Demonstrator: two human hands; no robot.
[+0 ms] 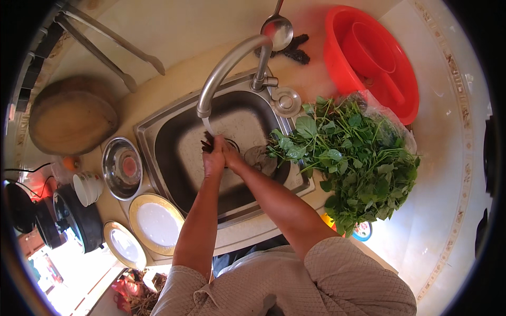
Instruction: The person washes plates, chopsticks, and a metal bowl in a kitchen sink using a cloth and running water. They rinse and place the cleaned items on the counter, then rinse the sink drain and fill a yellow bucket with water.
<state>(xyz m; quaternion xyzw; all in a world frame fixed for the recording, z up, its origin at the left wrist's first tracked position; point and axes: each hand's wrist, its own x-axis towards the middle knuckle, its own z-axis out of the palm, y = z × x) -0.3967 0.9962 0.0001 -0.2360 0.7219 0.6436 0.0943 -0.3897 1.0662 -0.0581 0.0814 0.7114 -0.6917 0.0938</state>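
Over the stainless steel sink [185, 173], my left hand [214, 161] grips a bundle of dark sticks that look like chopsticks [206, 143]. Their ends poke out past my fingers. My right hand [232, 156] presses against the left one; its fingers are hidden, so its hold on the sticks cannot be made out. Water [208, 125] runs from the curved metal faucet [227, 67] onto the sticks and hands. Beneath my right forearm, a greyish, crumpled-looking thing [259, 156] lies in the basin, partly covered.
Leafy greens [355, 166] in a plastic bag overhang the sink's right edge. Behind them leans a red basin [336, 51] holding a red dipper [369, 47]. At left are a metal bowl [112, 170], gold-rimmed plates [156, 221] [124, 241], white bowls [85, 189] and a round wooden board [73, 122].
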